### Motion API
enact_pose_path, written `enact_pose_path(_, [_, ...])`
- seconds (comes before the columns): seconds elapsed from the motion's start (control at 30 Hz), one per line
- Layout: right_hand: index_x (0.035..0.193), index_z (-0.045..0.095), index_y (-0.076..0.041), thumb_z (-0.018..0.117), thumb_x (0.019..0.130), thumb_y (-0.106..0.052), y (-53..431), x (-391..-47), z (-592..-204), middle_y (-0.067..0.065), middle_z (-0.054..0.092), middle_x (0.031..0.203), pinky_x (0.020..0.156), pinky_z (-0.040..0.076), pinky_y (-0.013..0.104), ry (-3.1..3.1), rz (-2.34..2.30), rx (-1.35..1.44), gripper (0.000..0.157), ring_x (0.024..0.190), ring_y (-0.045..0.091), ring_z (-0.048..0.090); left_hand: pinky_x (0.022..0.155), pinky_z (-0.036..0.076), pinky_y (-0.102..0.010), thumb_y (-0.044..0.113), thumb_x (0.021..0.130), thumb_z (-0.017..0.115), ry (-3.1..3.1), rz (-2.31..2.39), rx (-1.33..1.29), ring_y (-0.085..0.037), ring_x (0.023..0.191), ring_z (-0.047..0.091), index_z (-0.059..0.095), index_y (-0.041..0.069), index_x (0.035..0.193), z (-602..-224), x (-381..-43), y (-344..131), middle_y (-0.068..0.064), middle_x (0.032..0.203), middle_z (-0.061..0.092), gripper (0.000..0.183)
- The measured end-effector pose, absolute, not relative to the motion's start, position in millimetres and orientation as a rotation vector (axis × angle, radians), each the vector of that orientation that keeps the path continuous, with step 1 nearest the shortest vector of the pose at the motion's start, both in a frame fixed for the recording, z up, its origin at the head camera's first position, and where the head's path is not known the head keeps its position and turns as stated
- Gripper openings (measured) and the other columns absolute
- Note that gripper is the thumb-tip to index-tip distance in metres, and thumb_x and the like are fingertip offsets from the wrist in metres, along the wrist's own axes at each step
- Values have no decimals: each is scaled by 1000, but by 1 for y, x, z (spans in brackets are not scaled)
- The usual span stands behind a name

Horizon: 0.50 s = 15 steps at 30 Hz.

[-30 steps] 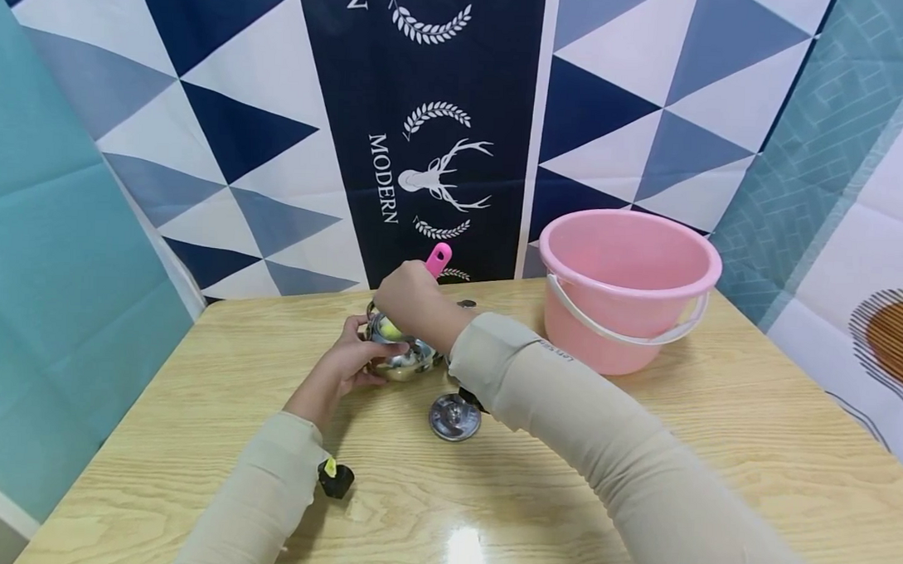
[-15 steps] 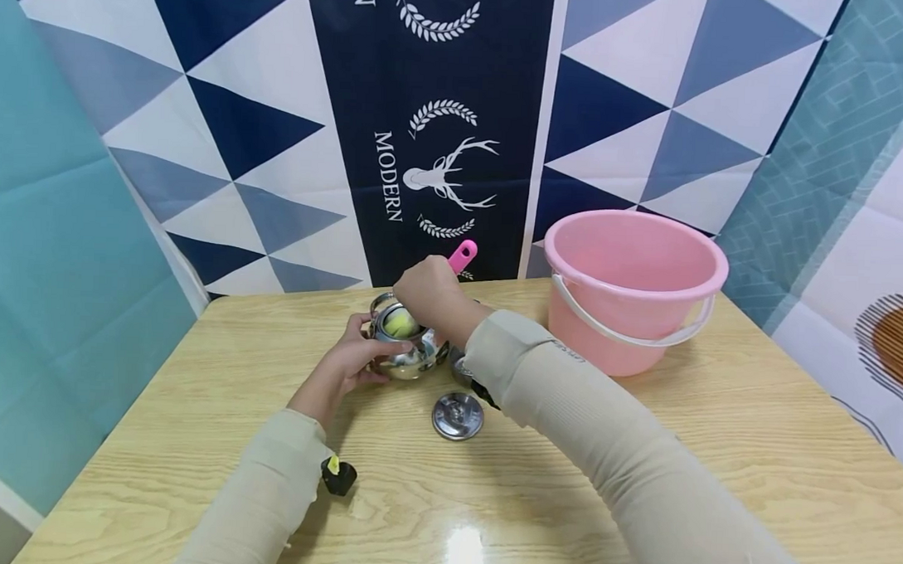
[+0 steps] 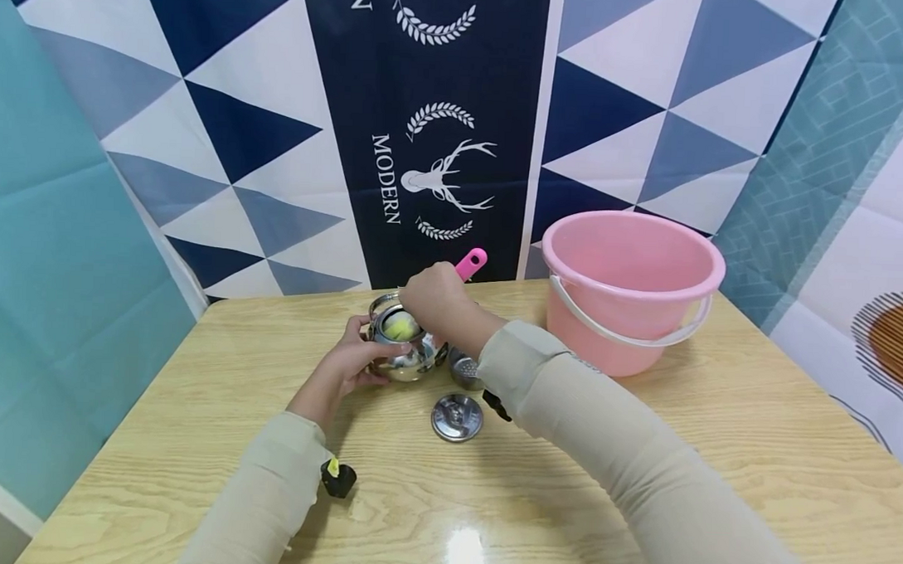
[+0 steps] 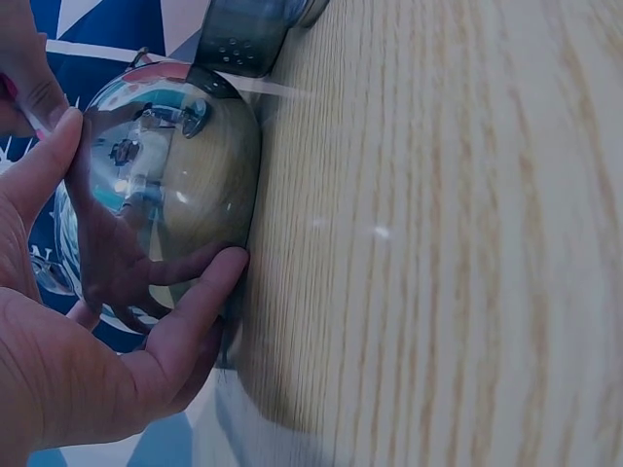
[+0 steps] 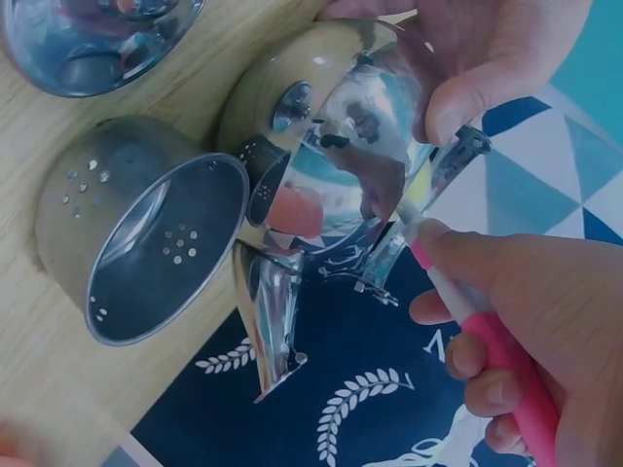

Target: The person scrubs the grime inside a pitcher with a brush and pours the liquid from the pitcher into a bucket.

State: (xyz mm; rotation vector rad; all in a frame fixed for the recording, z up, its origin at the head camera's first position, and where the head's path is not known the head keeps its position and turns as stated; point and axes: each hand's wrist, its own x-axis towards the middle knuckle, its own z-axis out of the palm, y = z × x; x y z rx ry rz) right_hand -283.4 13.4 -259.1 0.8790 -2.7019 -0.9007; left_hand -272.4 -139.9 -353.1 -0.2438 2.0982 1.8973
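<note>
A shiny steel teapot (image 3: 411,365) stands on the table, its mouth uncovered and its arched handle folded toward the back. My left hand (image 3: 347,360) grips the pot, the thumb at the mouth and other fingers round the side; in the left wrist view they spread over the curved body (image 4: 165,185). My right hand (image 3: 439,302) holds a pink-and-white-handled cleaning brush (image 3: 472,264) slanted into the mouth. Inside shows the yellow-and-white brush head (image 3: 401,325), partly hidden by the rim. The right wrist view shows the pot's spout (image 5: 273,311) and the fingers wrapped round the brush handle (image 5: 516,379).
Right of the teapot lies a perforated steel strainer (image 5: 165,233), partly behind my right forearm in the head view. A round metal lid (image 3: 457,417) rests nearer me. A pink bucket (image 3: 622,313) with a white handle stands at the back right, before a patterned cloth backdrop.
My right hand has shifted right with the brush, its pink handle end swinging right and leaning more. More of the brush head, the pot's mouth and the strainer shows. The left hand keeps its grip.
</note>
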Motion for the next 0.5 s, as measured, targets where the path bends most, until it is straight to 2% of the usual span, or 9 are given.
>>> enact_pose_path(0.13, [100, 73, -23, 90, 49, -61, 17, -282, -256, -9, 64, 77, 57, 52, 31, -2729, -876, 858, 65, 65, 9, 52, 72, 58, -44, 16, 80, 83, 2101, 1898, -246, -26, 95, 50, 22, 22, 144, -353, -272, -140, -15, 133, 33, 89])
enact_pose_path(0.5, [94, 75, -23, 86, 57, -62, 22, -276, -252, -9, 64, 75, 54, 49, 30, -2783, -814, 830, 56, 64, 11, 53, 74, 58, -46, 15, 80, 82, 2102, 1897, -260, -29, 98, 51, 21, 23, 145, -354, -273, -140, -16, 133, 34, 89])
